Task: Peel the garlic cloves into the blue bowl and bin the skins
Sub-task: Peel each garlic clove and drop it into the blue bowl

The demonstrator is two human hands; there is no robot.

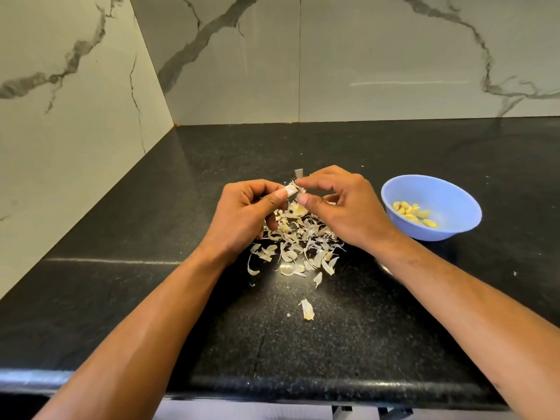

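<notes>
Both hands, left hand (242,207) and right hand (339,204), pinch one garlic clove (290,190) mid-peel, several peeled cloves (413,213) sit in the blue bowl (454,192), skins (295,247) unbinned mid-counter.

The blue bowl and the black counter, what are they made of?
The bowl looks like plastic: one even pale blue colour, smooth with a soft sheen, though glazed ceramic is possible. The counter looks like polished stone, likely granite: black with tiny pale speckles, and shiny enough to mirror the wall.
</notes>
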